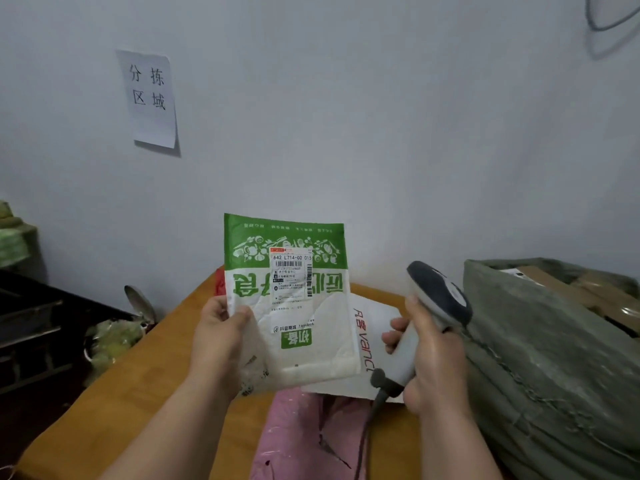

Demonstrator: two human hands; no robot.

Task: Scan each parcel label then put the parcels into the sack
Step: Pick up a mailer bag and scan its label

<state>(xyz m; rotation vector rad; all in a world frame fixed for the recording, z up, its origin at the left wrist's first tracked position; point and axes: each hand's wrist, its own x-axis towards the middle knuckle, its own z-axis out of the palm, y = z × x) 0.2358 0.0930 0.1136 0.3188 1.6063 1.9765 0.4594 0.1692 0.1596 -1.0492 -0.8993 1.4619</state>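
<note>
Taped to the wall at far left: paper sign (151,98) reading 分拣区域, "sorting area"

Left of centre: left hand (221,327) pinching the green-and-white parcel (294,306) by its left edge, thumb on the front, fingers behind; held upright above the desk (149,382), face toward the camera, print upside down

On the parcel: white shipping label (291,274) with "642 L714-00 015" legible on top, barcodes under it and along its right edge, finer lines too small to read; large green characters beneath, inverted and partly covered; small green logo block lower down

Step in hand, by judgement: scanning this label, not yet bagging

Lying on the desk behind and below: white mailer (372,344) printed "vancl" with red 凡客, and a pink mailer (301,438) toward the near edge, both probably awaiting a scan

Right of centre: right hand (429,365) wrapped round the handle of the corded scanner (436,306), head raised just beside the parcel, window seemingly angled away from the label

Next move likely needing: scanner head turned onto the barcode, trigger pressed, then parcel carried right

Far right: grey-green sack (540,358), mouth open, cardboard boxes already inside
</note>
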